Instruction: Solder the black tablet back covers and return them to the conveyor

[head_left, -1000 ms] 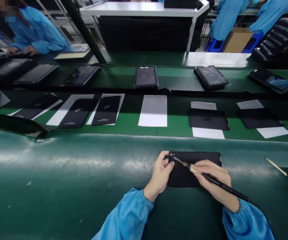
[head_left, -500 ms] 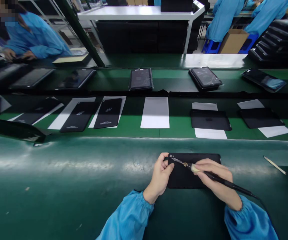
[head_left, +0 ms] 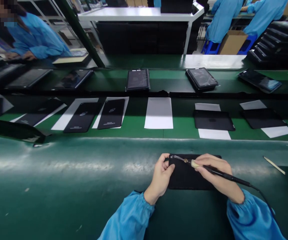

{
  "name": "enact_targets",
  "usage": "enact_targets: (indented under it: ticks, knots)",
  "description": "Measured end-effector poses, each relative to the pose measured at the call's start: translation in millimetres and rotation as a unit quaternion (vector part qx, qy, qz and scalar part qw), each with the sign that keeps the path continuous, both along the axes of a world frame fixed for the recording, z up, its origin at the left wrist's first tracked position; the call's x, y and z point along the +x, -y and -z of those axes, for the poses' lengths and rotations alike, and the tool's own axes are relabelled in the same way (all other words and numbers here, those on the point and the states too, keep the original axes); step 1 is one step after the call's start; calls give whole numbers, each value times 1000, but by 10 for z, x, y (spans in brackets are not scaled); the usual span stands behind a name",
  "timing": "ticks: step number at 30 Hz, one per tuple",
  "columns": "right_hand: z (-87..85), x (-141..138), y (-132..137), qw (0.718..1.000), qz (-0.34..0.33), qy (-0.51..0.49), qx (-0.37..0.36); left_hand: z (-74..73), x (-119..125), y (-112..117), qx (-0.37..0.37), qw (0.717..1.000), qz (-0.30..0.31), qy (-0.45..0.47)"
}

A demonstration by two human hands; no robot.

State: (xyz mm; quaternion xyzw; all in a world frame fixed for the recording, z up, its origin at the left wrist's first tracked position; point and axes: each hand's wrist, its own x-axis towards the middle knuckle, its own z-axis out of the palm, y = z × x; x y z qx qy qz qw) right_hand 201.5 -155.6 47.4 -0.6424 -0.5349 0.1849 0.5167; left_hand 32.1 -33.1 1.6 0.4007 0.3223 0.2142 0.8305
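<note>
A black tablet back cover (head_left: 189, 178) lies flat on the green bench in front of me. My left hand (head_left: 162, 175) grips its left edge near the upper corner, thumb on top and fingers curled at the rim. In my right hand (head_left: 215, 170) is a soldering iron (head_left: 224, 174), held like a pen over the cover. Its metal tip reaches the upper left corner, beside my left fingers; whether it touches there I cannot tell. A cord trails from the handle past my right sleeve.
A thin pale stick (head_left: 274, 165) lies on the bench at the right. Beyond, one belt carries white paper sheets (head_left: 158, 113) and black covers (head_left: 83, 117); a farther belt carries tablets (head_left: 138, 79). A co-worker in blue (head_left: 41, 36) works at the far left. Stacked black trays (head_left: 279, 41) stand back right.
The iron's tip has shifted slightly up and left towards the corner, and my right hand has tilted a little. Items on the near belt moved right; those on the far belt moved left.
</note>
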Motion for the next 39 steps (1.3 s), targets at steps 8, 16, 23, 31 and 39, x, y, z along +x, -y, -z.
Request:
enact_targets:
  ticks: [8,16,23,31,39]
  knots:
    - [-5,-57,30,1000,3,-1,12,-1,1,-8,-1,1000,1,2]
    - [18,-104,7,1000,10,-4,8,-12,-6,-5,-3,1000,-3,6]
    - [62,-187,69,999,32,17,20,35,-6,0,-1,1000,-7,10]
    - [256,-419,187,989,142,27,37,54,28,15,-1,999,-36,5]
    - [332,-515,142,987,157,21,38,38,25,14,-5,999,-41,-1]
